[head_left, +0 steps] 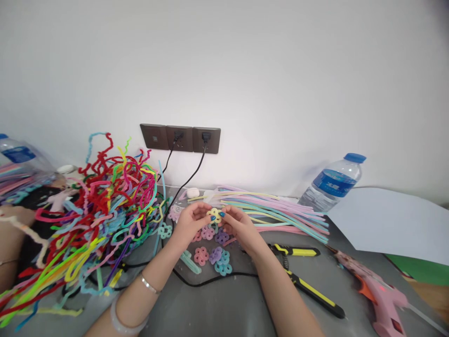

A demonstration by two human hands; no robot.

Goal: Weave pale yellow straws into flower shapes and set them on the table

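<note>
Between my two hands is a small yellow pipe-cleaner flower (214, 215). The thumb and fingers of my left hand (194, 222) pinch it from the left, and those of my right hand (240, 224) pinch its right side. Just below lie finished-looking looped flowers: a pink flower (208, 232), a purple flower (221, 237), a coral flower (201, 256) and a light blue flower (223, 264). A teal folded pipe cleaner (190, 262) rests left of them, and a mint flower (164, 230) sits beyond my left wrist.
A tangled heap of coloured pipe cleaners (115, 201) covers the left side. Straight pastel pipe cleaners (280, 210) lie behind my right hand. Yellow-black pliers (312, 292), a pink glue gun (382, 295), a water bottle (333, 182) and white paper (389, 224) are rightward. Another person's arm (10, 243) shows far left.
</note>
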